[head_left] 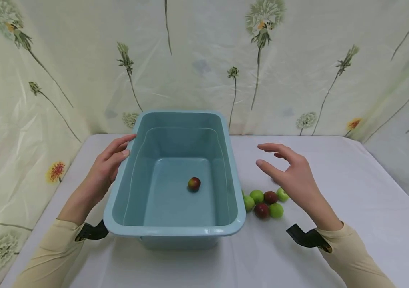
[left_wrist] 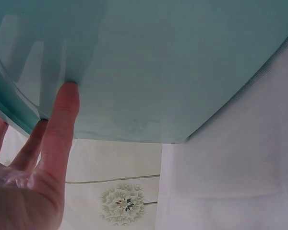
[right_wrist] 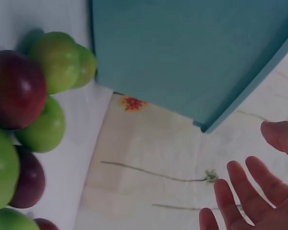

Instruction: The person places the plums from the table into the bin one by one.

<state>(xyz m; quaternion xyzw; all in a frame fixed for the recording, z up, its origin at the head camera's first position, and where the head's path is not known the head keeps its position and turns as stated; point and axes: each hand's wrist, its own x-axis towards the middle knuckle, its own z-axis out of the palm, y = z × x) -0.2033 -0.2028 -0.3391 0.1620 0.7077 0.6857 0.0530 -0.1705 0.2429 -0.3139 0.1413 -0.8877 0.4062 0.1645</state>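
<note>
Head view: left hand [head_left: 105,170] touches tub [head_left: 175,230]; right hand [head_left: 292,176] hovers.

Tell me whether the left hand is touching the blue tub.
Touching. The left wrist view shows a fingertip of the left hand pressed flat against the outer wall of the blue tub, with no gap between them.

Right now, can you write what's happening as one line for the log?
left hand: touching blue tub side | right hand: open, above fruit pile | one fruit in tub
</note>
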